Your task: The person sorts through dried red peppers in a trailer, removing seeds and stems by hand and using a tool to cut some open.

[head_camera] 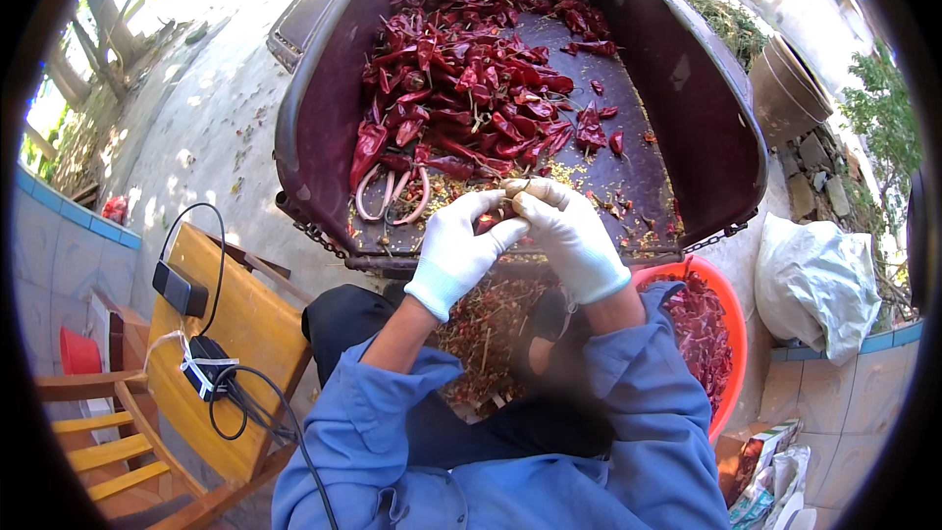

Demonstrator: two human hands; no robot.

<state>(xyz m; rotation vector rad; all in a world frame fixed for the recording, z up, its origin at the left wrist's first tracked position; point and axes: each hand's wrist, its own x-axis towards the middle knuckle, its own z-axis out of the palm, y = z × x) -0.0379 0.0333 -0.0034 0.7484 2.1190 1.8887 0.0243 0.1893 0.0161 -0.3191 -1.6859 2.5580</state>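
Observation:
White knit gloves cover both my hands, which meet above the front edge of a dark red cargo bed [666,184]. My left hand [464,239] grips a dried red chili pepper [489,221], mostly hidden by the fingers. At the pepper's upper end, the thumb and fingers of my right hand [570,232] are pinched together. The glove fingertips are stained brown. Just left of my hands lie scissors [390,199] with pink handles, their blades hidden under peppers. A large heap of dried red chilies [464,88] fills the bed's left and far parts.
Yellow seeds [567,175] litter the bed floor. An orange-red basin [732,331] of cut red chilies stands by my right arm. Stems and scraps [486,342] lie between my legs. A wooden chair [243,338] at left carries black adapters and cables. A white sack [817,280] sits at right.

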